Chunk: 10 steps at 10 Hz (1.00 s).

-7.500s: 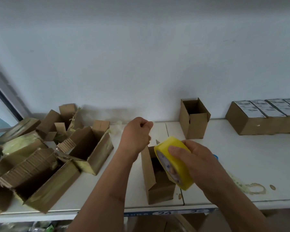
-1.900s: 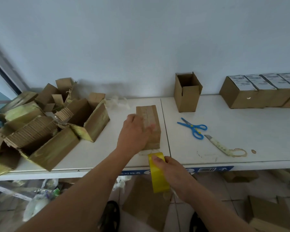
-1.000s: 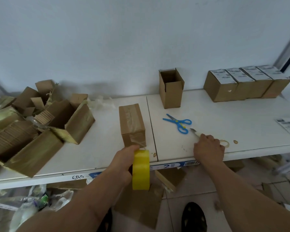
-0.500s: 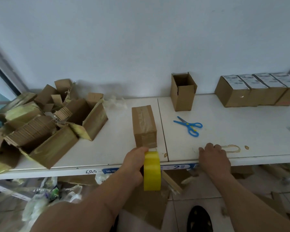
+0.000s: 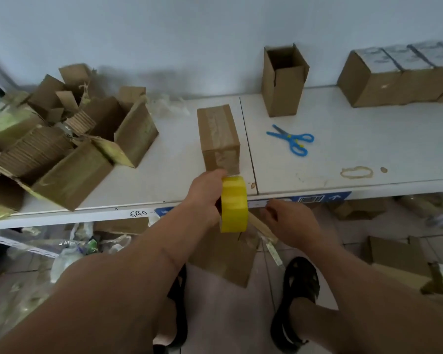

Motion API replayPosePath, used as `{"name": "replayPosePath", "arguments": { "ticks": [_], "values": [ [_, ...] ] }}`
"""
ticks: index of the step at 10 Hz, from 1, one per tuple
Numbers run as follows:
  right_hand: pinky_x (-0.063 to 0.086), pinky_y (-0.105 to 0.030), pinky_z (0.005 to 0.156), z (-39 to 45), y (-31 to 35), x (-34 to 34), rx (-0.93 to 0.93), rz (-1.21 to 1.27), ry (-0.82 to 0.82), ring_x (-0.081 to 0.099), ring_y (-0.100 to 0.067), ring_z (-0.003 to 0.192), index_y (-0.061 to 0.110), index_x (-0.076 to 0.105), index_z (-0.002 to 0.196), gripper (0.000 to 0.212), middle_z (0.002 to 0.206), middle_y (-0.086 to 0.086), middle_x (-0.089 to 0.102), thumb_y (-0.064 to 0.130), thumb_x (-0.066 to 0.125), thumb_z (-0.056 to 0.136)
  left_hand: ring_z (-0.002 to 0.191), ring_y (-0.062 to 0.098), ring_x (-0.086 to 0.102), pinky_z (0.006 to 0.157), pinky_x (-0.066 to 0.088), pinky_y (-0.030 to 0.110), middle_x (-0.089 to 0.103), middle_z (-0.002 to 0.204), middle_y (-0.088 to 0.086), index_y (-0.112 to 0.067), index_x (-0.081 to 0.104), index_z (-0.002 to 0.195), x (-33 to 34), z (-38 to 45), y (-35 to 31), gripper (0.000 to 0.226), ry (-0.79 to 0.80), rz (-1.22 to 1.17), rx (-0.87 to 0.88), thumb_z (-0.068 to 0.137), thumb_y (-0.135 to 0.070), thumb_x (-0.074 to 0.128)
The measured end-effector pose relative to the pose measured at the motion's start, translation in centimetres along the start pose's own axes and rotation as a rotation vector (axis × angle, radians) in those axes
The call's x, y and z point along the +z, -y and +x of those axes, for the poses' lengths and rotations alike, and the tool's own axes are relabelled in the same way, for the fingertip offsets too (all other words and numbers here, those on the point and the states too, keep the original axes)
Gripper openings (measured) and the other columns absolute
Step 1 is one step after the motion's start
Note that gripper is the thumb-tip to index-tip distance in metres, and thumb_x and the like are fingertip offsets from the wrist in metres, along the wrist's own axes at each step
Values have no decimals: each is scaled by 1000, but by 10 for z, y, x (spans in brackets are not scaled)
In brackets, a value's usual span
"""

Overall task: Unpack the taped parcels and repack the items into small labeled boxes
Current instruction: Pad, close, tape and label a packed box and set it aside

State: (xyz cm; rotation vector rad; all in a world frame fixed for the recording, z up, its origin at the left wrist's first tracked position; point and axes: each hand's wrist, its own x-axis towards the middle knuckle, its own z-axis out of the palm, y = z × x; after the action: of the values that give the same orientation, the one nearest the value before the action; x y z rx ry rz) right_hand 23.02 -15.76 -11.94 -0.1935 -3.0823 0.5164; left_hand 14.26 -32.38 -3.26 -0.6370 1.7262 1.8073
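Observation:
A small brown box [image 5: 219, 134], taped shut along its top, lies on the white table [image 5: 343, 154] near the front edge. Just in front of it, my left hand [image 5: 205, 195] grips a yellow tape roll [image 5: 233, 203] at the table's edge. A strip of tape runs from the roll to the box's near end. Below the table edge, my right hand [image 5: 289, 221] is curled around a pale utility knife [image 5: 273, 250] that points down toward the floor.
Blue scissors [image 5: 292, 140] lie right of the box. An open, upright small box [image 5: 283, 80] stands at the wall, with labeled boxes [image 5: 394, 72] in a row at the far right. Torn-open parcels [image 5: 74, 139] are piled on the left. Cardboard scraps [image 5: 225, 259] litter the floor.
My right hand left the tape roll, took the utility knife off the table and dropped below the edge. My left hand moved from the box to hold the roll.

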Motion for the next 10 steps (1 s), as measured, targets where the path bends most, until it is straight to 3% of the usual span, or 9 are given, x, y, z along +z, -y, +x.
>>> {"name": "replayPosePath", "arguments": {
  "ticks": [1, 2, 3, 4, 5, 7, 8, 9, 10],
  "values": [
    [36, -26, 65, -2, -11, 10, 16, -13, 119, 64, -22, 83, 23, 63, 92, 24, 87, 0, 66, 40, 46, 96, 94, 35, 70, 79, 58, 56, 67, 106, 18, -15, 59, 108, 2, 1, 3, 19, 2, -14, -23, 94, -26, 64],
    [38, -26, 63, -5, -29, 40, 95, 63, 268, 56, -18, 68, 23, 53, 72, 31, 68, 7, 53, 42, 44, 95, 92, 35, 71, 76, 59, 56, 69, 105, 17, -15, 61, 114, 5, 1, 7, 24, -7, -15, -7, 93, -27, 65],
    [36, -26, 60, -13, -44, 86, 198, 84, 317, 47, -14, 63, 24, 56, 77, 35, 63, 9, 45, 47, 40, 97, 93, 35, 71, 78, 58, 57, 69, 104, 15, -16, 62, 119, 11, 4, 9, 30, -7, -22, 4, 92, -28, 67],
    [38, -26, 62, -21, -55, 131, 323, 167, 336, 56, -20, 73, 14, 62, 98, 34, 78, 0, 58, 40, 41, 100, 94, 32, 70, 79, 57, 55, 69, 111, 12, -21, 63, 119, 15, 5, 8, 33, -26, -15, 2, 88, -33, 69],
    [45, -30, 61, -20, -67, 176, 328, 283, 249, 64, -31, 75, 9, 61, 93, 29, 85, -13, 63, 28, 40, 99, 92, 28, 69, 77, 58, 47, 69, 104, 6, -26, 63, 115, 16, 10, 7, 30, -5, -11, 4, 87, -37, 70],
    [48, -36, 84, -5, -83, 237, 735, 421, 477, 59, -35, 113, 8, 42, 136, 43, 126, -18, 59, 26, 51, 98, 109, 31, 66, 94, 52, 55, 67, 103, 4, -34, 68, 82, 23, 19, 3, 8, -85, 150, 149, 82, -42, 68],
    [53, -39, 79, 7, -86, 256, 857, 580, 525, 63, -35, 105, 9, 20, 151, 69, 131, -18, 57, 24, 58, 95, 111, 31, 65, 95, 51, 57, 69, 112, 3, -56, 68, 70, 29, 25, 3, 10, -118, 302, 192, 76, -52, 61],
    [53, -40, 82, 12, -89, 274, 910, 743, 536, 63, -34, 104, 13, 9, 154, 83, 133, -17, 54, 21, 64, 92, 111, 32, 64, 96, 50, 58, 69, 104, 1, -52, 68, 60, 27, 28, 3, 11, -121, 275, 225, 69, -54, 63],
    [52, -44, 90, 15, -96, 282, 985, 897, 464, 62, -31, 95, 12, 35, 141, 61, 115, -16, 60, 15, 68, 89, 111, 31, 65, 97, 50, 57, 69, 102, 1, -47, 67, 51, 31, 25, 0, 14, -142, 241, 201, 64, -52, 66]
  ]
}}
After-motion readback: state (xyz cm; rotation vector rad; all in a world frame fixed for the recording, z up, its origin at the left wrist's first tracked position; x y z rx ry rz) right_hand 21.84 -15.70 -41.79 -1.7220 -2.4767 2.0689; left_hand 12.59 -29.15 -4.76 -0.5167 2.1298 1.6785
